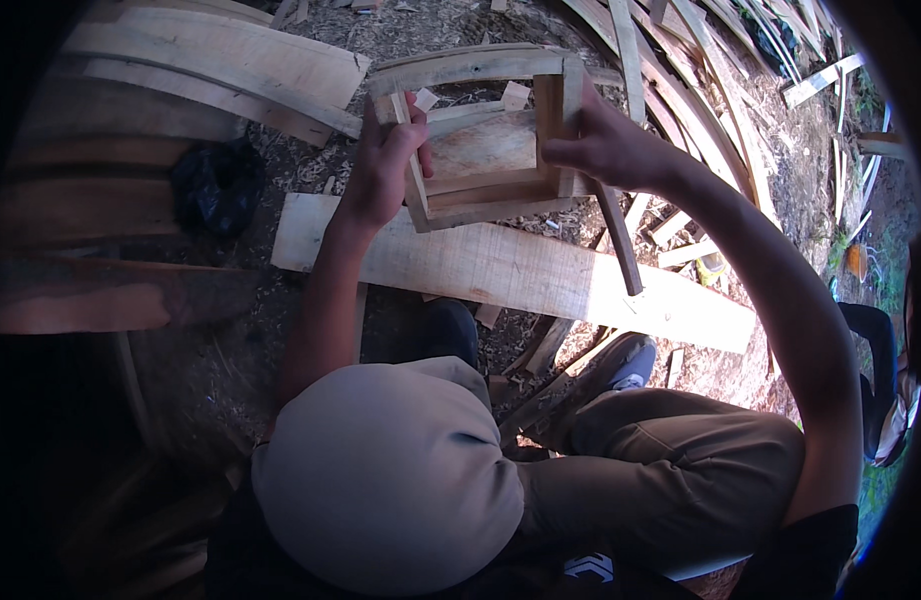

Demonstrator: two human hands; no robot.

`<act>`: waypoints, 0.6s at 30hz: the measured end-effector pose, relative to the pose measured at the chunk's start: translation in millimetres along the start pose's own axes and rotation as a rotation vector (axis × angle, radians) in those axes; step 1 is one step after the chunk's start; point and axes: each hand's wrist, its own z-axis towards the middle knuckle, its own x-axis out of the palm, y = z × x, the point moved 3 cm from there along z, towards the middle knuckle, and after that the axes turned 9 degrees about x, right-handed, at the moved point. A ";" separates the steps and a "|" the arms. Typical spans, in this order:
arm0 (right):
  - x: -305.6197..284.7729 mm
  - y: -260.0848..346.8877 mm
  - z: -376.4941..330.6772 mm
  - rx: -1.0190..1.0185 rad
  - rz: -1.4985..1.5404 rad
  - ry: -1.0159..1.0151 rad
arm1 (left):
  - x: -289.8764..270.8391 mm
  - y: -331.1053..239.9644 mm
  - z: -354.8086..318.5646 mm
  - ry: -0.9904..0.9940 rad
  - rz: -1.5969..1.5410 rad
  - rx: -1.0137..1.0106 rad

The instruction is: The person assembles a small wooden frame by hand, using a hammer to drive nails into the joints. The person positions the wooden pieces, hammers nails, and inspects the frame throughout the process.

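Between my two hands I hold up a rectangular wooden frame [481, 68], made of pale boards and open in the middle. My left hand [389, 165] is closed round its left side, with the fingers reaching inside the opening. My right hand [606, 145] grips the right side, the thumb lying on the inner face and the other fingers hidden behind. Through the opening, pale wood and small blocks show. Below the frame a long light plank [511, 272] lies across the ground. A narrow dark stick [621, 240] slants down beneath my right hand, its upper end hidden.
Wide boards [211, 60] are stacked at the far left beside a black plastic bag [219, 185]. Long curved strips [691, 90] pile up at the far right. Wood shavings and offcuts litter the ground round my shoes [631, 360]. Another person's dark clothing [871, 340] shows at the right edge.
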 end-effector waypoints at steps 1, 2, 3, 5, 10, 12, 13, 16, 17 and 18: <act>0.6 -0.1 0.2 -0.043 0.008 -0.011 | 0.5 0.3 0.3 -0.002 -0.024 -0.002; 0.0 -1.3 -0.3 -0.031 0.009 -0.001 | 1.1 0.7 0.5 -0.002 -0.019 -0.008; 0.2 2.3 -1.7 -0.020 0.009 0.011 | 1.0 0.0 0.1 -0.004 -0.015 -0.013; 1.9 3.0 -3.2 -0.010 0.011 0.008 | 1.1 -1.2 -0.2 -0.004 -0.004 -0.022; 4.5 -1.3 -3.2 -0.042 0.000 -0.022 | 0.1 -6.8 1.8 0.015 0.040 -0.014; 5.4 -2.2 -4.3 -0.045 -0.012 -0.007 | -3.0 -7.8 2.6 0.053 0.059 -0.066; 6.2 -3.1 -5.1 -0.047 -0.010 -0.007 | -3.8 -8.4 2.9 0.072 0.069 -0.093; 8.4 -8.1 -7.0 -0.055 0.007 -0.018 | 0.6 -11.4 -2.1 0.006 0.052 -0.156; 8.6 -9.9 -7.5 -0.059 0.012 -0.021 | 0.9 -10.8 -2.6 0.007 0.063 -0.159; 8.5 -10.7 -7.4 -0.065 0.013 -0.014 | 0.5 -10.3 -3.2 0.007 0.075 -0.163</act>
